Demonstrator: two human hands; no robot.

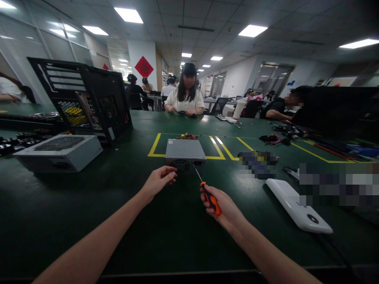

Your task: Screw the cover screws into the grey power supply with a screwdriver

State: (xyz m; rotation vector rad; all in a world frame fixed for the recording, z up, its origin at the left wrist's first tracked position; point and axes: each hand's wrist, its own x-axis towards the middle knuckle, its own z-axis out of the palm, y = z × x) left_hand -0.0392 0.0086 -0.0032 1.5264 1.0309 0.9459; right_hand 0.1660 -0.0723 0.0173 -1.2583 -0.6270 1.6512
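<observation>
A grey metal computer power supply (185, 149) sits on the green table in front of me, its fan grille and socket facing me and coloured wires (187, 136) behind it. My right hand (217, 203) is closed around the orange and black handle of a screwdriver (211, 197). The thin shaft points up and left, with its tip at the power supply's front face near the socket; whether it touches cannot be made out. By the left front corner of the power supply is my left hand (161, 181), its fingers loosely bent and a little apart, with nothing visible in them.
A black computer case (115, 102) stands at the left, behind a second power supply (62, 152). To the right lie a white oblong device (299, 205) and bunches of cables (275, 139). Yellow tape lines (154, 146) mark the table. Across it sits a person (188, 96).
</observation>
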